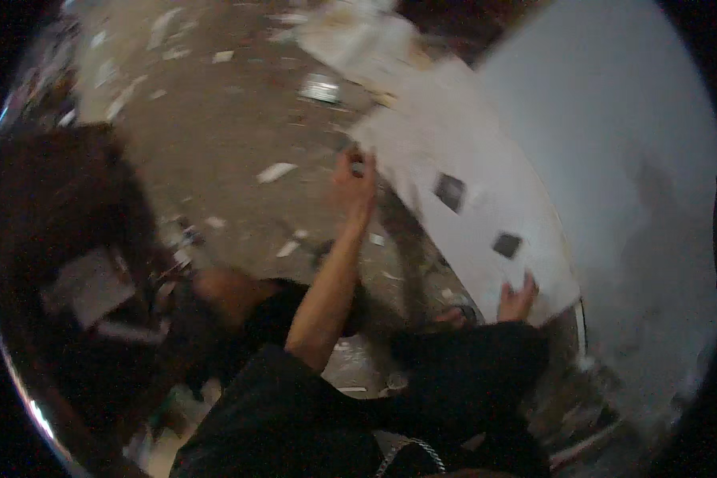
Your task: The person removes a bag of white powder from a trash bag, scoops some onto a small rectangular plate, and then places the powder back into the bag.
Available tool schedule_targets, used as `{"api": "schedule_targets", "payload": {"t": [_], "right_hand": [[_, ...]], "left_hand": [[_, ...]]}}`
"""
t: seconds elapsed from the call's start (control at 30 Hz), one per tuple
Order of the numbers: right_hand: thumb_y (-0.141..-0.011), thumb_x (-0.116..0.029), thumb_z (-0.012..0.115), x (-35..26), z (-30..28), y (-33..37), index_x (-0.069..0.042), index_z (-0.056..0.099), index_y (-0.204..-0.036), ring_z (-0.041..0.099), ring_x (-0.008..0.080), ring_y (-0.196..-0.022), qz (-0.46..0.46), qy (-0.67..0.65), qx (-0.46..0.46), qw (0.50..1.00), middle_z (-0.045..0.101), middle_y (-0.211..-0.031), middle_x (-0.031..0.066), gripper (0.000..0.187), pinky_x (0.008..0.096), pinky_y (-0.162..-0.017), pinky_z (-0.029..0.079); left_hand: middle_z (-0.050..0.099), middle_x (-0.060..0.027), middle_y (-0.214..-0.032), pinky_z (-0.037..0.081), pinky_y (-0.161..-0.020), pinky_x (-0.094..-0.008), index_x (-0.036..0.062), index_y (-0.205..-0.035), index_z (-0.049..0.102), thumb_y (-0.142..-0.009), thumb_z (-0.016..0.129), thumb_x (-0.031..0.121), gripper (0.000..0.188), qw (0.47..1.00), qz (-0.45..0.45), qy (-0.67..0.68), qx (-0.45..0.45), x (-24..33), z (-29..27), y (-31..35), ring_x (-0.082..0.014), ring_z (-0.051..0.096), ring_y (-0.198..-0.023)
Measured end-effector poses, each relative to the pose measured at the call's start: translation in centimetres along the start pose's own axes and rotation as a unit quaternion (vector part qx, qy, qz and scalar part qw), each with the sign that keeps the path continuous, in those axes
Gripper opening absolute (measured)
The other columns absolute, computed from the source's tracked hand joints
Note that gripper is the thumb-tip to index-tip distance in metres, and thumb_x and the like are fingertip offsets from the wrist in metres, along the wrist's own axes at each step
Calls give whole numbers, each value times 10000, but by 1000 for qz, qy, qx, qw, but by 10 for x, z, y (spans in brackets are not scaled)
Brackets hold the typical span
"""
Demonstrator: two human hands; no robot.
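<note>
My left hand (353, 182) is up at the far corner of a big pale sheet (470, 215), fingers curled tight around something small and greyish at its edge; the blur is too heavy for me to tell what that bit is. My right hand (518, 299) is flat on the near corner of the same sheet, fingers spread and pressing, nothing clasped in it. So that's two hands, one sheet, held at opposite ends.

The sheet looks like thin board or stiff paper, matte white, a long slanted rectangle lying between the dirt floor (215, 135) and a smooth grey wall (613, 159). I count two small dark squares (450, 191) on its face, one nearer the far hand, one nearer the close hand.

The left forearm is bare; the right arm wears a dark sleeve (470, 358).

Further out, the floor is brown and rough, strewn with many pale scraps (276, 171), too many and too smeared to count. More white sheets (358, 40) are heaped at the top. A dark bulky shape (64, 223) fills the left side; I can't make it out. The picture's rim cuts everything off in black.
</note>
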State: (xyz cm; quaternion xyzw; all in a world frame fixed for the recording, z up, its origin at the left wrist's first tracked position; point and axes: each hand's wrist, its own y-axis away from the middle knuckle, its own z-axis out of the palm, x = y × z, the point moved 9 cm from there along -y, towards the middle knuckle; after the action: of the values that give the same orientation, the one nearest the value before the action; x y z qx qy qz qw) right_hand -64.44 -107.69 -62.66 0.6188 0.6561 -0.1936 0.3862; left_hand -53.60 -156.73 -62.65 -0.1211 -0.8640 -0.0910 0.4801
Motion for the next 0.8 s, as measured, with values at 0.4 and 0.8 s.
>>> {"api": "schedule_targets", "payload": {"t": [0.4, 0.8], "right_hand": [[-836, -314, 642, -374, -45, 137, -15, 573, -1205, 434, 408, -1193, 85, 351, -356, 862, 480, -1282, 235, 479, 497, -1013, 360], [-756, -382, 692, -982, 186, 76, -94, 637, -1115, 479, 300, -1165, -463, 273, -476, 696, 575, -1175, 129, 463, 550, -1007, 276]], "left_hand": [[292, -252, -1482, 294, -1067, -558, 148, -1527, 22, -821, 373, 784, 1013, 787, -209, -289, -503, 145, -427, 100, -442, 403, -1288], [442, -252, -1338, 360, -1022, -458, 130, -1445, 226, -871, 407, 688, 821, 704, -390, -17, -593, 296, -551, -86, -403, 464, -1228]]}}
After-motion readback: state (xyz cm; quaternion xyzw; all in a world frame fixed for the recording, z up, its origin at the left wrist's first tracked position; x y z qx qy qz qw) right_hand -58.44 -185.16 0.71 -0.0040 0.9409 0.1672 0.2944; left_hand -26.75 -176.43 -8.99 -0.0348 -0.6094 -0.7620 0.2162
